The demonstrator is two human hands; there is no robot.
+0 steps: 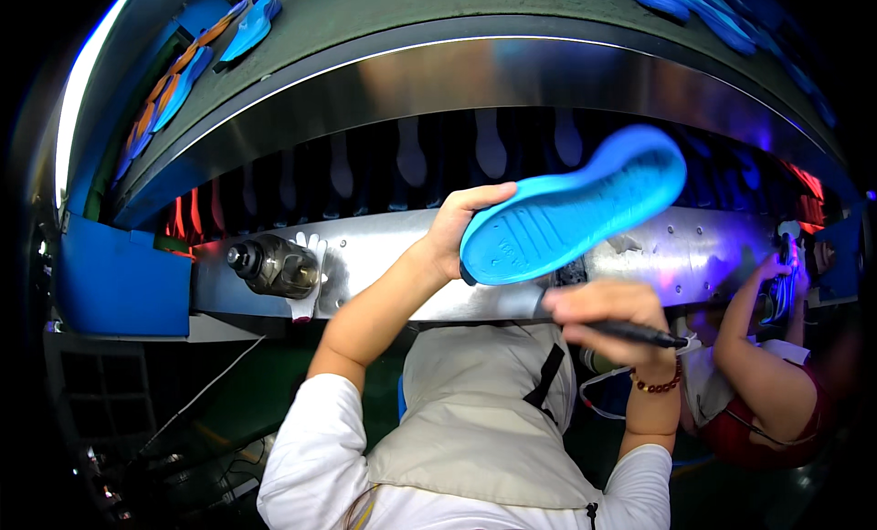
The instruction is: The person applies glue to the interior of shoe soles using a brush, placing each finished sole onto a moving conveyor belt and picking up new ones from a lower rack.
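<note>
My left hand (pixel 450 230) grips a bright blue shoe sole (pixel 557 224) by its near-left end, fingers mostly behind it. The sole is tilted up to the right, its ridged, rimmed face toward me. Below it, my right hand (pixel 614 318) is closed round a black-handled brush (pixel 639 333). The handle sticks out to the right; the pale head at the left is smeared by motion, just under the sole and seemingly apart from it. A bracelet of dark red beads circles my right wrist.
A dark see-through bottle (pixel 277 265) with a black cap is by a white glove (pixel 309 283) on the metal ledge (pixel 384 247). Dark sole shapes line the slot behind. Blue and orange soles (pixel 174 87) lie on the green belt (pixel 365 9). A co-worker (pixel 767 375) sits at right.
</note>
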